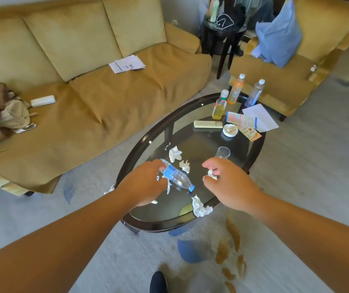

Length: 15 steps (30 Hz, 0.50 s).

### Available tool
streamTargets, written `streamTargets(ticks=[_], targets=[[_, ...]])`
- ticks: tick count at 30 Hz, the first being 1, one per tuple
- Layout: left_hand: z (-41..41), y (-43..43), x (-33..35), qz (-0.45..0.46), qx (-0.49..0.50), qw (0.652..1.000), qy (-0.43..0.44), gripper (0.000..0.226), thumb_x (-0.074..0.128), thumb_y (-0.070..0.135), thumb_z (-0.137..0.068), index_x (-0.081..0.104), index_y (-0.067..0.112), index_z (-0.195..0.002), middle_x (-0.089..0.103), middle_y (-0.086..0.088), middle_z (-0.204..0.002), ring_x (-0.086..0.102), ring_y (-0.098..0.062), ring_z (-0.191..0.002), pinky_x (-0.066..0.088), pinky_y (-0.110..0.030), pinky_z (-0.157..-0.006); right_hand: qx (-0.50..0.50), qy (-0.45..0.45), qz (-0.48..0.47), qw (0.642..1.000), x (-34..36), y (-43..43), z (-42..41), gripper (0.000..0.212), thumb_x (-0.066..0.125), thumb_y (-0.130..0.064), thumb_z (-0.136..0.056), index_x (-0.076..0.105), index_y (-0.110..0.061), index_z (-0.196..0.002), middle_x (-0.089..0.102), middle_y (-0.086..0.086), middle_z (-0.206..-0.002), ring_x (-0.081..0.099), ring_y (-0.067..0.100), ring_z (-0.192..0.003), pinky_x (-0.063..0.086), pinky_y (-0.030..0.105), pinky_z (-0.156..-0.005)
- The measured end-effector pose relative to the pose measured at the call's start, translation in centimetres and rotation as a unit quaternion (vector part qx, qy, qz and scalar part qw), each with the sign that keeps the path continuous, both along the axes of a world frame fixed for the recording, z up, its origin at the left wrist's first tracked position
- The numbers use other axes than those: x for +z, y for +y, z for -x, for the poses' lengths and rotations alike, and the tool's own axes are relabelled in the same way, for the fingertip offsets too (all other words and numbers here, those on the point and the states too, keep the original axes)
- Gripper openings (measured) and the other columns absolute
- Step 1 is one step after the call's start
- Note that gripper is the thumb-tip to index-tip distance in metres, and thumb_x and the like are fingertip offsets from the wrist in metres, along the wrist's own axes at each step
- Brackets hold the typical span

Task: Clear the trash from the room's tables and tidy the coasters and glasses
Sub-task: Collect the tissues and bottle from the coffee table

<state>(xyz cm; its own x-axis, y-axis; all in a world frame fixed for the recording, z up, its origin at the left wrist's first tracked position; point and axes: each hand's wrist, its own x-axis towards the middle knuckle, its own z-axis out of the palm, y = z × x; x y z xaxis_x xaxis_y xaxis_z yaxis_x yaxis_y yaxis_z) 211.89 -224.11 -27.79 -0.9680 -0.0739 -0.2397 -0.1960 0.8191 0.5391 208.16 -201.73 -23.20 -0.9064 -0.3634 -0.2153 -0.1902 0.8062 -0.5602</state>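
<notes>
An oval glass coffee table with a dark wood rim stands in front of me. My left hand grips an empty plastic water bottle with a blue label and cap, held tilted over the glass along with some tissue scraps. My right hand pinches a small crumpled tissue. Other crumpled tissues lie on the glass: two between my hands and a bigger one at the near rim. A clear drinking glass stands just beyond my right hand.
At the table's far end stand three bottles, a white round dish, a flat box, leaflets and paper. A yellow sofa with papers lies left, an armchair with a blue pillow right, a dark side table behind.
</notes>
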Motion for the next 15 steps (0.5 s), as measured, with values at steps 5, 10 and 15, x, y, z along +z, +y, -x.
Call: streamTargets(ticks=[5,10,15], targets=[[3.8,-0.8,-0.9,0.0,-0.009,1.0,-0.013,0.031,0.054,0.04,-0.089,0.048,0.036,-0.12,0.059,0.009,-0.117,0.054,-0.005,-0.083,0.037,-0.012,-0.061,-0.001,0.0,0.0,1.0,-0.7,-0.5,3.4,0.036,0.051,-0.031,-0.09,0.051,-0.029,-0.126,0.053,-0.006,-0.127,0.056,0.01,-0.101,0.041,0.023,-0.071],[6.6,-0.5,-3.3,-0.004,0.011,0.999,-0.039,0.033,0.055,0.04,-0.09,0.047,0.036,-0.122,0.059,0.008,-0.121,0.055,-0.006,-0.086,0.038,-0.011,-0.061,0.015,-0.021,-0.002,1.0,-3.5,-0.2,7.0,0.037,0.05,-0.034,-0.09,0.049,-0.03,-0.128,0.051,-0.008,-0.13,0.056,0.009,-0.104,0.043,0.026,-0.079],[8.0,0.6,-6.5,-0.008,0.042,0.995,-0.091,0.037,0.054,0.038,-0.092,0.046,0.033,-0.127,0.056,0.005,-0.129,0.057,-0.012,-0.103,0.045,-0.021,-0.082,0.029,-0.059,-0.014,0.998,-8.0,1.1,10.4,0.037,0.052,-0.034,-0.089,0.05,-0.029,-0.126,0.053,-0.007,-0.128,0.054,0.011,-0.109,0.04,0.026,-0.08]])
